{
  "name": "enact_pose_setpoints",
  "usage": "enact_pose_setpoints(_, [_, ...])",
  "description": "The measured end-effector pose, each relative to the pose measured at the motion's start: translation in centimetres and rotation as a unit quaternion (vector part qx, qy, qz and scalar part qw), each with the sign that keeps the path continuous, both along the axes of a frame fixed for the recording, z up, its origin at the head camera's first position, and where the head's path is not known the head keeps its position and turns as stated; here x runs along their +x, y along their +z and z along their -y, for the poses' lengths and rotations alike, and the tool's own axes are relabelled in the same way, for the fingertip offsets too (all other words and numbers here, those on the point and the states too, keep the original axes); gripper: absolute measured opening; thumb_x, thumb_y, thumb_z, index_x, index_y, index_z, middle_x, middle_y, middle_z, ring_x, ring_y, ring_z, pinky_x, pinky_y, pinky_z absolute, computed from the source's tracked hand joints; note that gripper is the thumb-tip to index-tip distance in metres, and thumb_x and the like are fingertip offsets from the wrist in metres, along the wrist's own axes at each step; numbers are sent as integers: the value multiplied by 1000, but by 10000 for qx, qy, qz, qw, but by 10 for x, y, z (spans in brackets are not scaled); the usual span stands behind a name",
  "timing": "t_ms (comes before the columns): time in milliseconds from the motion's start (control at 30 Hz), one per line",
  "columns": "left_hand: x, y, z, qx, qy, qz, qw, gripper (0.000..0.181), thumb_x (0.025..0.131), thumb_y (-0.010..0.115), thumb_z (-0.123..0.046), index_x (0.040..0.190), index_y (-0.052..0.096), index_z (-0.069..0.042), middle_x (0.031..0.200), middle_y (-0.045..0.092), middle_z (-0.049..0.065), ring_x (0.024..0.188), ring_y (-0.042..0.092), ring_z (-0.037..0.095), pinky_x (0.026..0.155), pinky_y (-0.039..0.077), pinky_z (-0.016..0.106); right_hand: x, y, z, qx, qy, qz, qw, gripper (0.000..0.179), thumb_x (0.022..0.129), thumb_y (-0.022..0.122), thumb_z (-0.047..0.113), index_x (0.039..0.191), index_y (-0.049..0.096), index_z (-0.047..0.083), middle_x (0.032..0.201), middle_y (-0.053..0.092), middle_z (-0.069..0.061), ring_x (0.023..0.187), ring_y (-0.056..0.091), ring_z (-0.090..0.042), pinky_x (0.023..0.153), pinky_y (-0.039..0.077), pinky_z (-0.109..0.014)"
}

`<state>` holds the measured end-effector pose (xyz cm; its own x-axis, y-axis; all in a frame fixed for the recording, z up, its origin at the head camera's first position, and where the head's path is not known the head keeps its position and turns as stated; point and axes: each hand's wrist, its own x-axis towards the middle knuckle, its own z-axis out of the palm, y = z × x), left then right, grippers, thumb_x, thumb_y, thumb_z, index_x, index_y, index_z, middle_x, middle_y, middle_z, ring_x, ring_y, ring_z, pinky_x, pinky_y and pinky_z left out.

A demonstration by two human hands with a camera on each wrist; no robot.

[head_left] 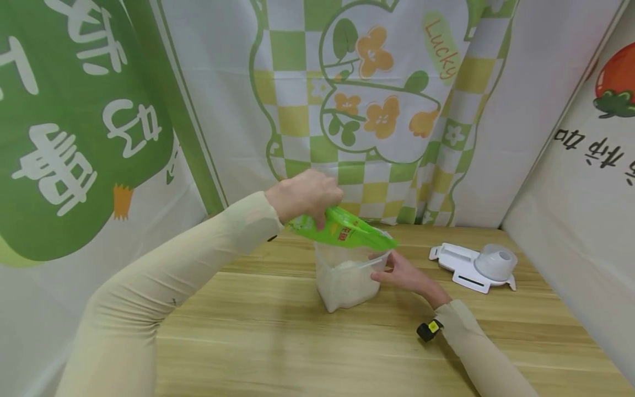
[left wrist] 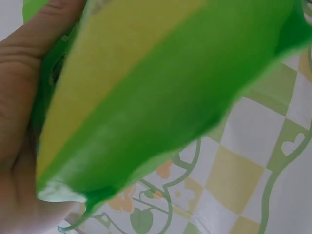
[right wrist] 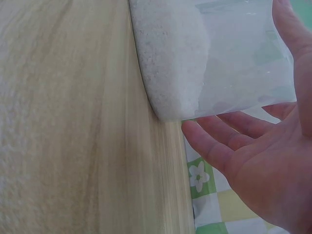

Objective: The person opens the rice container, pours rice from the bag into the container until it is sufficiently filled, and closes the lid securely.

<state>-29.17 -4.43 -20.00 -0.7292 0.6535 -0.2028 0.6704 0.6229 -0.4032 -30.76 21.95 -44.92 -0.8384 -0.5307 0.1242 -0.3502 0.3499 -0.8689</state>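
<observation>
My left hand [head_left: 310, 194] grips a bright green plastic bag [head_left: 342, 229] with red printed characters, holding it tilted across the mouth of a clear plastic container [head_left: 324, 270]. Close up in the left wrist view, the bag's green and yellow side [left wrist: 146, 97] lies against the palm. White rice-like grains [right wrist: 168, 58] fill the container's lower part, and it stands upright on the table. At its right side my right hand [head_left: 404, 274] holds the container, thumb on the near face and fingers round behind. The bag's opening is hidden in the head view.
To the right on the wooden table [head_left: 238, 342] lies a white plastic lid [head_left: 453, 259] with a clear cup [head_left: 496, 262] on it. A black and yellow wrist device [head_left: 429, 330] sits at the right cuff. Printed curtains [head_left: 367, 110] enclose the back and sides.
</observation>
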Motion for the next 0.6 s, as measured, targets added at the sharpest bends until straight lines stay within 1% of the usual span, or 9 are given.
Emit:
enact_pose_setpoints(167, [2,0,0,51,-25,-22,10000,35,72,87,-33,97,72,-14,95,72,0,82,62,15,79,57,32,0,0,1,203,-53,-176,9996,66,92,69,25,144,40,-3,141,49,-29,129,48,-46,104,43,-58])
enact_pose_setpoints(233, [3,1,0,52,-30,-46,10000,34,72,87,-32,97,72,-14,96,72,0,82,62,15,79,57,32,1,0,1,216,-38,-202,9996,66,92,69,25,144,40,-3,140,50,-29,129,49,-45,104,43,-58])
enact_pose_setpoints(467, [4,3,-3,-70,-6,-234,9997,33,73,86,-30,98,72,-14,96,72,1,80,61,15,74,57,31,3,2,1,183,-47,-180,9997,65,92,69,24,143,40,-2,140,50,-29,128,49,-45,103,45,-56])
enact_pose_setpoints(600, [5,4,-4,-134,80,-247,9996,34,73,86,-30,98,71,-13,96,71,1,78,59,14,71,57,29,4,3,1,190,-61,-156,9997,65,91,70,24,145,40,1,140,50,-29,128,49,-46,103,44,-57])
